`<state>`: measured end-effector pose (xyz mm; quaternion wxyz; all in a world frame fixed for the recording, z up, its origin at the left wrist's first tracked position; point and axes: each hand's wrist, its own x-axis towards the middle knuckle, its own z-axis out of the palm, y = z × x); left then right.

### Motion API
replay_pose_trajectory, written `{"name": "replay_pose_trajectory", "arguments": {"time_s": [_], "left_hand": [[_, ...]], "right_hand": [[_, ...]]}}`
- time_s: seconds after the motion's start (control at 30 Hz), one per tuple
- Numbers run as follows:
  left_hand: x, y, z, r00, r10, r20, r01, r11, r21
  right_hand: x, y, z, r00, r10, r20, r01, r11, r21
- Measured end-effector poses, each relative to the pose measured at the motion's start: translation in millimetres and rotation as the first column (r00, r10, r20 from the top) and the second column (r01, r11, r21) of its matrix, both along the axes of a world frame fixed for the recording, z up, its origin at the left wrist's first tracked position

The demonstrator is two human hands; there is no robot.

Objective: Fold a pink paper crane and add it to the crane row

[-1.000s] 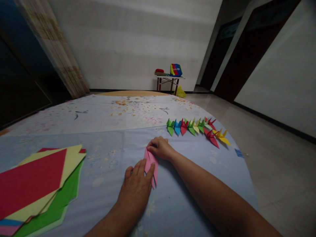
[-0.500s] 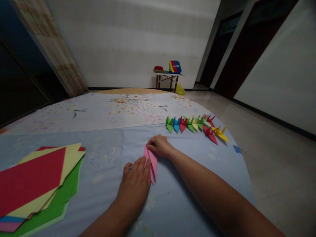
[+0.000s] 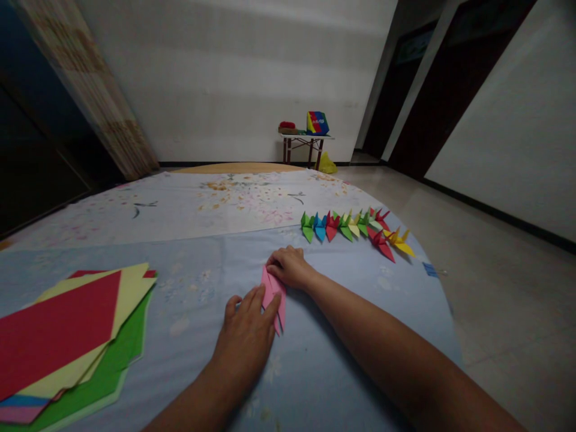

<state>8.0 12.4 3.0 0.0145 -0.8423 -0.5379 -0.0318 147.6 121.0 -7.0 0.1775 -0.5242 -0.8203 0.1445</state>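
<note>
A narrow, folded piece of pink origami paper point(image 3: 273, 289) lies on the blue tablecloth, its two pointed tails toward me. My left hand point(image 3: 248, 318) rests on its left and lower part, thumb laid across the paper and fingers bent over the left edge. At the paper's upper end my right hand point(image 3: 288, 266) has its fingers curled and pinched on the tip. Part of the paper is hidden under both hands. Beyond my right hand stands a row of folded paper cranes point(image 3: 332, 226) in green, blue, red, cream and yellow.
On the left lies a stack of coloured paper sheets point(image 3: 58, 324), red on top. The round table point(image 3: 193, 270) wears a blue and white floral cloth, with a blue clip point(image 3: 429, 269) at its right edge. A small side table point(image 3: 306, 137) stands by the far wall.
My left thumb has moved away from the other fingers and across the pink paper to the right. My right hand stays at the upper tip. The view has shifted slightly.
</note>
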Motion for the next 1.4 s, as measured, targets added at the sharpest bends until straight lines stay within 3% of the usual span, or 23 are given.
{"name": "replay_pose_trajectory", "arguments": {"time_s": [0.3,0.77,1.0,1.17,1.4], "left_hand": [[0,-2,3.5,1.000,-0.008,0.017,0.009,0.999,-0.038],[0,-1,3.5,0.999,-0.008,0.035,0.009,0.999,-0.049],[0,-2,5.2,1.000,0.008,0.028,-0.006,0.999,-0.054],[1,-2,6.2,0.999,0.001,0.034,0.001,0.999,-0.054],[1,0,5.7,0.999,-0.009,0.038,0.011,0.998,-0.057]], "right_hand": [[25,-9,8.4,0.998,0.004,-0.063,-0.009,0.997,-0.082],[22,-7,-0.2,0.998,-0.052,-0.022,0.049,0.991,-0.126],[24,-17,-7.7,0.990,0.022,-0.137,-0.015,0.999,0.048],[26,-25,-9.2,0.992,0.125,-0.009,-0.122,0.981,0.149],[30,-30,-7.3,0.982,0.170,0.085,-0.182,0.970,0.163]]}}
